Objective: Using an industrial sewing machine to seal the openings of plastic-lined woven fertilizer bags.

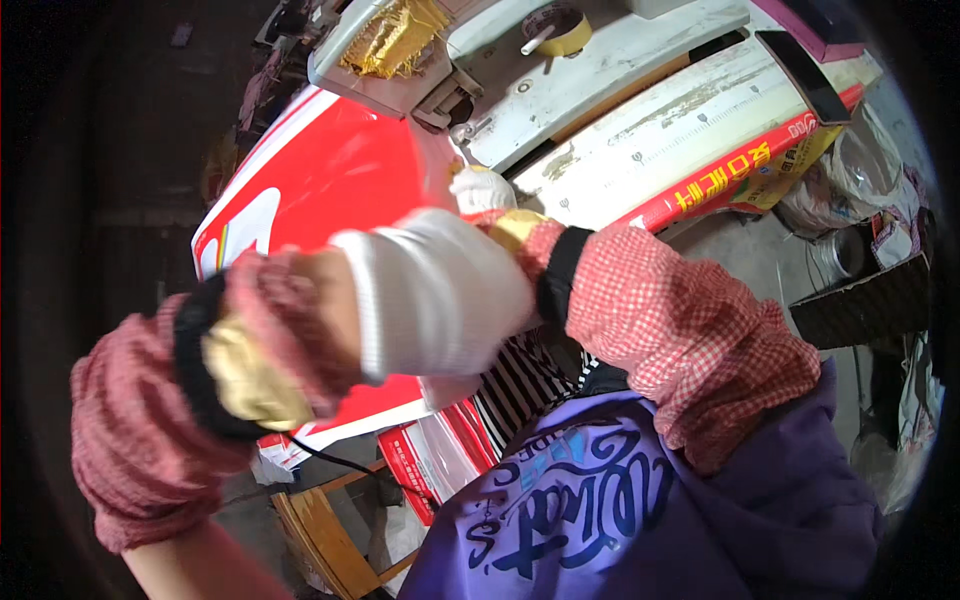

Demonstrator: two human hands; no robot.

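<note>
My left hand (440, 290), in a white knit glove, reaches across in front of me, smeared by motion; its fingers do not show clearly. Beyond it my right hand (482, 188), also in a white glove, lies beside the large red and white printed sheet (350, 165) near the sewing machine (600, 65). My forearms hide most of that hand, so its grip is unclear. Pink checked sleeves with black bands cover both arms. The red sheet spreads left of the machine and passes under my left arm.
A roll of yellow tape (568, 38) sits on the machine, and yellow frayed material (398, 38) hangs at its end. A dark phone (803, 78) lies at the far right of the worktop. Red printed sacking (720, 185) lines the worktop's near edge. A wooden stool (325, 540) stands lower left.
</note>
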